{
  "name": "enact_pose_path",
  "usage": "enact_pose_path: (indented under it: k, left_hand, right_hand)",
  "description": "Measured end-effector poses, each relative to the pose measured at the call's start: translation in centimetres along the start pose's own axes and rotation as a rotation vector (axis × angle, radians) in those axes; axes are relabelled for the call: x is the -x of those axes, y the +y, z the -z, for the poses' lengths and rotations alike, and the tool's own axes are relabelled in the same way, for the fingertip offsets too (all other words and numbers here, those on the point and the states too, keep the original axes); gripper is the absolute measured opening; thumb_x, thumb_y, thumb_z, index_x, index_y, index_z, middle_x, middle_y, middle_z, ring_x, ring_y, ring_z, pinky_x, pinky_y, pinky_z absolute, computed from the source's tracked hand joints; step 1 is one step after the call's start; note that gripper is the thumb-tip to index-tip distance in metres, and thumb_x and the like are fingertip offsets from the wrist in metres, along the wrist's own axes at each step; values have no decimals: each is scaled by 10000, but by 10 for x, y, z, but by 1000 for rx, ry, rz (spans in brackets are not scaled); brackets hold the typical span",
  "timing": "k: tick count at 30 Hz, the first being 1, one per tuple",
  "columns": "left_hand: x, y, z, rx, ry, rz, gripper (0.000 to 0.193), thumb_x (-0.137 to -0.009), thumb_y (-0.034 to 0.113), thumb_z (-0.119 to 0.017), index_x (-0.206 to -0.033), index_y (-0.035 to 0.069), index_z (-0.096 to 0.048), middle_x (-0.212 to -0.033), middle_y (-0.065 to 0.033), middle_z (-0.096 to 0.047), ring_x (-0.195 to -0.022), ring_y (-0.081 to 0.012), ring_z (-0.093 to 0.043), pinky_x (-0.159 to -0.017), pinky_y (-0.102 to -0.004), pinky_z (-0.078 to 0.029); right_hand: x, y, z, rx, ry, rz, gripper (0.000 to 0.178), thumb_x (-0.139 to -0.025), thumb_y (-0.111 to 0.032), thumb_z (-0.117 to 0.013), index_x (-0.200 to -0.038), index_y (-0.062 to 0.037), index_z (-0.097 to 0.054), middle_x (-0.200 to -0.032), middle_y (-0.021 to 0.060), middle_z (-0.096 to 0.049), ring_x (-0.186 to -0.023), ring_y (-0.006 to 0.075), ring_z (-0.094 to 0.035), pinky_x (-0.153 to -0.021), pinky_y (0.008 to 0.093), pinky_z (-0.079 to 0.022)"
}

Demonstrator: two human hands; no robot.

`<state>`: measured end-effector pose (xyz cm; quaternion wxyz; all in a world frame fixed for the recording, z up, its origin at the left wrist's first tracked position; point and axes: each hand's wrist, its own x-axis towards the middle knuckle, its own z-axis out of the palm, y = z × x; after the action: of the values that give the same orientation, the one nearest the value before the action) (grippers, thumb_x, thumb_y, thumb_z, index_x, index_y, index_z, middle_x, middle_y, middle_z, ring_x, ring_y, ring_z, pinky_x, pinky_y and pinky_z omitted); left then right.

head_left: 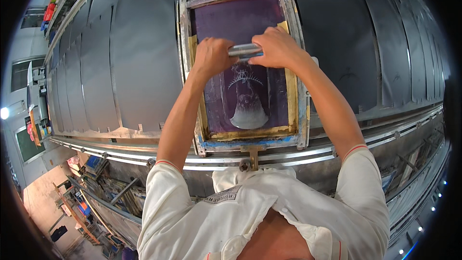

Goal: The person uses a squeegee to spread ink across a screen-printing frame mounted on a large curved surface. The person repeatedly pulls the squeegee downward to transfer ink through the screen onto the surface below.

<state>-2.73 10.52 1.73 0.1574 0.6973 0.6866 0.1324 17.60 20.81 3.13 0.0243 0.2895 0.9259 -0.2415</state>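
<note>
Both of my hands grip a metal-handled squeegee (244, 50) laid crosswise over a screen-printing frame. My left hand (213, 57) is wrapped round its left end, and my right hand (279, 48) round its right end. Under it lies the purple mesh (236, 17) of the screen frame (185, 33), edged with yellowish tape. A pale design (245, 81) shows on the mesh nearer to me, with a whitish smear of ink (249, 115) below it. My fingers hide most of the squeegee, and its blade edge cannot be made out.
Dark sheets (142, 58) cover the long table on both sides of the frame. A metal rail (216, 160) runs along the table's near edge, with a brass-coloured bracket (253, 159) at the frame's near side. Racks with assorted items (98, 183) stand at the lower left.
</note>
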Motion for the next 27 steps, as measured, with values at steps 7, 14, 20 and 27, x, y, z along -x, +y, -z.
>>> enact_pose_path:
  k: [7, 14, 20, 27]
  left_hand:
    - [36, 30, -22, 52, 107, -94, 217, -704, 216, -885, -809, 116, -723, -763, -88, -712, -702, -325, -670, -728, -451, -500]
    - [109, 63, -47, 94, 35, -121, 223, -651, 146, -858, -834, 130, -731, -773, -57, -706, -744, -276, -689, -728, -408, -474]
    - [8, 20, -31, -3, 99, -138, 219, -689, 224, -877, -822, 121, -737, -770, -72, -710, -740, -295, -686, -760, -432, -472]
    - [8, 23, -36, 5, 217, -148, 159, -693, 155, -836, -811, 132, -732, -791, -57, -706, -769, -279, -674, -756, -415, -462]
  right_hand:
    - [37, -8, -26, 112, -8, -7, 199, -783, -201, -803, -886, -73, -691, -882, 162, -677, -964, 359, -628, -872, 470, -493]
    - [119, -29, -62, -34, 22, 122, 189, -735, -164, -825, -857, -91, -700, -836, 125, -639, -915, 318, -609, -904, 449, -455]
    - [22, 17, -20, 145, 20, 56, 167, -774, -207, -809, -851, -81, -730, -824, 165, -703, -896, 360, -665, -869, 463, -494]
    - [23, 19, -23, 106, 157, 97, 138, -770, -133, -775, -857, -67, -690, -803, 133, -683, -897, 341, -633, -893, 457, -478]
